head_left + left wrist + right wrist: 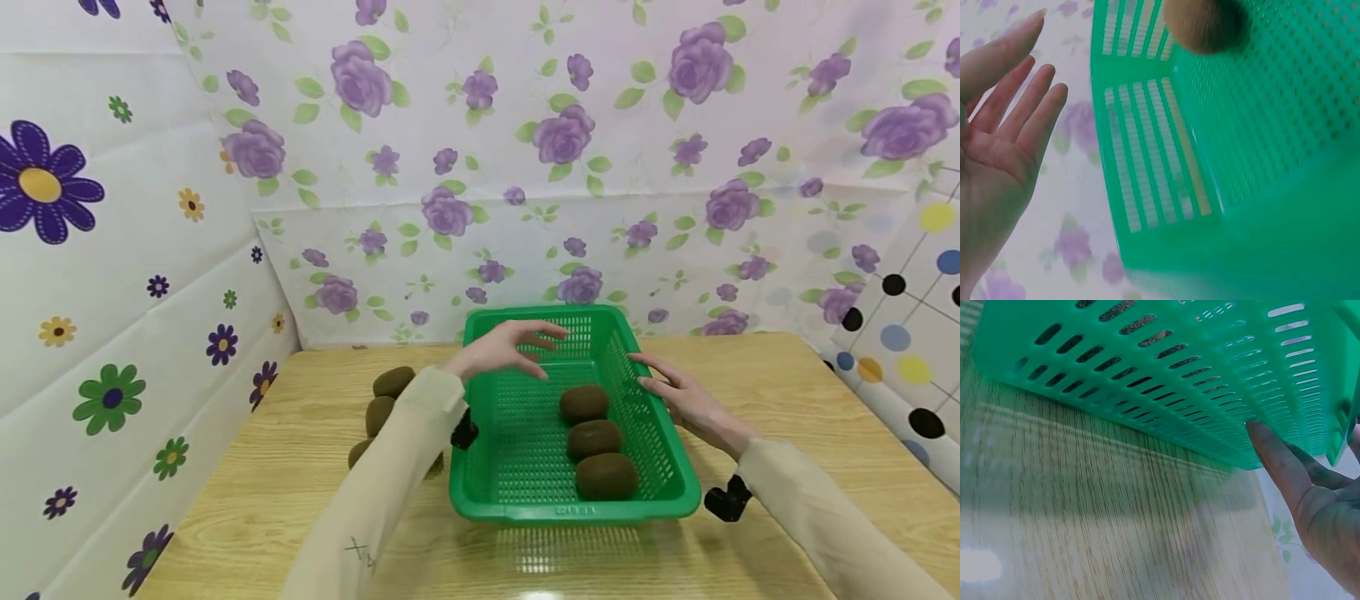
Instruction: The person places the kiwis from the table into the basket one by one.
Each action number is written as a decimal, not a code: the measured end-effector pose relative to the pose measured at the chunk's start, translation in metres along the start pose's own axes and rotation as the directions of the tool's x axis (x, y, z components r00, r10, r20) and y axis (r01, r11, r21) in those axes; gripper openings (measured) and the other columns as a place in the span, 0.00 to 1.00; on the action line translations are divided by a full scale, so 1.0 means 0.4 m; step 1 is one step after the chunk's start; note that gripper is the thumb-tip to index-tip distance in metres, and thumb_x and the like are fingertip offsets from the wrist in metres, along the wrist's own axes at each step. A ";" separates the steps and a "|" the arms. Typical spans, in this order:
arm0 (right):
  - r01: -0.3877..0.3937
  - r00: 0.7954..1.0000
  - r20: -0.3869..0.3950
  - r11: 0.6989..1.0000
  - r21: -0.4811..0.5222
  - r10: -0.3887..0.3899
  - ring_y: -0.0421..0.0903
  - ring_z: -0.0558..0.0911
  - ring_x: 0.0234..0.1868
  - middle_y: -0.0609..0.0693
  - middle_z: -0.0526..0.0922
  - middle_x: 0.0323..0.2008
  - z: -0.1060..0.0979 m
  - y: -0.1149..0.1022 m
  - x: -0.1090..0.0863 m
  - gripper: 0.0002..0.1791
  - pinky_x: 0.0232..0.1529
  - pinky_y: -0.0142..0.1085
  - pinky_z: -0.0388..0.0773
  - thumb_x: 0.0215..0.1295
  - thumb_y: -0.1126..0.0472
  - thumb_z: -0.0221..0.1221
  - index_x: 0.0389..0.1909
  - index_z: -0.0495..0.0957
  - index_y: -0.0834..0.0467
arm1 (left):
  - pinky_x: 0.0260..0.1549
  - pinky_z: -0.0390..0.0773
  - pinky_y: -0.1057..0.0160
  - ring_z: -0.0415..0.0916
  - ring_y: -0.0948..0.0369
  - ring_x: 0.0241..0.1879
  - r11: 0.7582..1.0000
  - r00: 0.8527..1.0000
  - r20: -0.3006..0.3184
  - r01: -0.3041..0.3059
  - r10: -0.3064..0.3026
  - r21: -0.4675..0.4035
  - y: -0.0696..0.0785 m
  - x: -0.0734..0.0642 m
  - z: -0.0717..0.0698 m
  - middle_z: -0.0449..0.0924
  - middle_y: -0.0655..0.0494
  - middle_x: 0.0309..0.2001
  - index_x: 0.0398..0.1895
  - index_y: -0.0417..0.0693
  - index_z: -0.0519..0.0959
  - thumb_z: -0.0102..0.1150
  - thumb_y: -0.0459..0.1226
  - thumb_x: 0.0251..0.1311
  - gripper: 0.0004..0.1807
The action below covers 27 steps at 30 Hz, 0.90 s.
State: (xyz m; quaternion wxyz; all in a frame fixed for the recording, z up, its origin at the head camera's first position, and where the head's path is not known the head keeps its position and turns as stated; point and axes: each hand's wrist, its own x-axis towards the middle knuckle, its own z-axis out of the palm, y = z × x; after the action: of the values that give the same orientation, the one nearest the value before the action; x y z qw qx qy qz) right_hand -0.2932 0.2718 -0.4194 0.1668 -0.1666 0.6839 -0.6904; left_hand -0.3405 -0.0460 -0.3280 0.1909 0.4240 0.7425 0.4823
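A green plastic basket (517, 512) with perforated walls stands on the table. Three brown kiwis (595, 440) lie in a row along its right side. My left hand (506, 346) hovers above the basket's far left part, its fingers loosely spread and holding nothing. The left wrist view has the same empty palm (997, 156) apart from the basket wall, with one kiwi (1204, 25) at the top. At the right rim, my right hand (693, 404) holds the basket, some fingertips over the edge and other fingers (1279, 462) against the outer wall.
Several more kiwis (393, 382) lie on the wooden table (247, 500) left of the basket, partly hidden behind my left sleeve. A flowered sheet (360, 242) hangs close behind the basket, and another patterned sheet (112, 283) borders the left side.
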 end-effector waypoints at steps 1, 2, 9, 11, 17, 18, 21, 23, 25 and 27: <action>-0.001 1.000 0.001 1.000 0.001 0.001 0.62 0.70 0.52 0.63 0.46 0.65 0.000 0.001 0.001 0.30 0.41 0.53 0.73 0.71 0.59 0.44 0.71 0.45 0.52 | 0.48 0.69 0.64 0.61 0.49 0.58 1.000 1.000 -0.022 0.001 -0.001 -0.005 -0.001 -0.016 -0.012 0.62 0.49 0.62 0.63 0.40 0.64 0.63 0.23 0.47 0.36; -0.003 1.000 0.001 1.000 0.002 0.003 0.61 0.70 0.52 0.63 0.46 0.65 0.000 0.002 0.001 0.30 0.41 0.53 0.73 0.71 0.59 0.44 0.71 0.45 0.52 | 0.48 0.68 0.64 0.61 0.49 0.58 1.000 0.999 -0.043 0.002 -0.003 -0.013 -0.003 -0.031 -0.023 0.62 0.49 0.61 0.62 0.41 0.64 0.63 0.23 0.47 0.35; -0.001 1.000 -0.004 1.000 -0.003 0.001 0.57 0.77 0.44 0.68 0.52 0.62 -0.001 0.010 0.005 0.30 0.39 0.52 0.74 0.71 0.58 0.44 0.71 0.45 0.52 | 0.52 0.66 0.56 0.60 0.52 0.58 0.999 0.992 -0.119 0.029 -0.032 -0.026 -0.011 -0.136 -0.086 0.61 0.49 0.62 0.63 0.42 0.64 0.64 0.25 0.48 0.36; 0.002 1.000 0.002 1.000 0.000 -0.002 0.57 0.76 0.45 0.67 0.50 0.63 -0.001 0.011 0.006 0.30 0.39 0.52 0.74 0.71 0.58 0.44 0.71 0.45 0.52 | 0.52 0.64 0.54 0.59 0.51 0.59 0.999 0.991 -0.133 0.034 -0.034 -0.005 -0.015 -0.164 -0.099 0.60 0.50 0.63 0.63 0.42 0.63 0.63 0.24 0.49 0.36; -0.002 1.000 0.018 1.000 0.009 0.002 0.59 0.73 0.50 0.64 0.43 0.66 -0.003 0.009 0.004 0.31 0.40 0.53 0.73 0.71 0.58 0.44 0.71 0.44 0.51 | 0.52 0.65 0.52 0.58 0.48 0.59 0.997 0.981 -0.181 0.076 -0.070 0.025 -0.031 -0.241 -0.129 0.60 0.49 0.62 0.63 0.44 0.63 0.62 0.25 0.50 0.35; -0.002 1.000 0.017 1.000 0.008 0.001 0.59 0.73 0.50 0.64 0.42 0.66 -0.003 0.009 0.004 0.30 0.40 0.53 0.73 0.71 0.58 0.44 0.71 0.44 0.51 | 0.52 0.65 0.53 0.58 0.48 0.59 0.996 0.980 -0.184 0.081 -0.074 0.028 -0.036 -0.254 -0.134 0.60 0.48 0.62 0.63 0.44 0.63 0.62 0.25 0.50 0.35; 0.001 1.000 0.013 1.000 0.007 -0.001 0.59 0.73 0.50 0.65 0.43 0.65 -0.001 0.009 0.005 0.30 0.40 0.53 0.73 0.71 0.59 0.44 0.71 0.45 0.51 | 0.51 0.66 0.54 0.59 0.50 0.58 0.994 0.976 -0.198 0.101 -0.092 0.035 -0.056 -0.297 -0.150 0.61 0.46 0.62 0.64 0.42 0.62 0.62 0.26 0.51 0.35; -0.001 1.000 0.007 1.000 0.005 0.001 0.59 0.74 0.49 0.66 0.45 0.65 0.000 0.009 0.006 0.30 0.40 0.52 0.73 0.71 0.59 0.44 0.71 0.45 0.51 | 0.52 0.65 0.54 0.60 0.50 0.58 0.992 0.972 -0.209 0.117 -0.106 0.039 -0.069 -0.327 -0.159 0.61 0.47 0.61 0.64 0.43 0.62 0.63 0.28 0.50 0.35; 0.001 1.000 0.007 1.000 0.003 -0.001 0.59 0.74 0.48 0.65 0.45 0.65 0.000 0.008 0.007 0.30 0.40 0.52 0.73 0.71 0.59 0.44 0.71 0.45 0.52 | 0.53 0.63 0.51 0.59 0.50 0.58 0.990 0.967 -0.223 0.138 -0.126 0.037 -0.081 -0.359 -0.167 0.61 0.48 0.61 0.64 0.45 0.62 0.63 0.28 0.51 0.35; 0.004 1.000 0.009 1.000 -0.003 -0.003 0.58 0.74 0.48 0.65 0.43 0.66 0.000 0.007 0.008 0.30 0.40 0.52 0.73 0.71 0.59 0.43 0.71 0.45 0.52 | 0.53 0.61 0.47 0.59 0.48 0.58 0.989 0.962 -0.236 0.147 -0.136 0.028 -0.093 -0.389 -0.171 0.62 0.48 0.61 0.64 0.45 0.63 0.63 0.27 0.50 0.36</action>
State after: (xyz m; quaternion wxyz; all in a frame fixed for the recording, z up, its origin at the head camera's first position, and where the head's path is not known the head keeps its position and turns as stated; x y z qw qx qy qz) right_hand -0.2959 0.2703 -0.4221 0.1685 -0.1713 0.6839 -0.6889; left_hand -0.3162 -0.2172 -0.3487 0.1264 0.3146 0.7989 0.4969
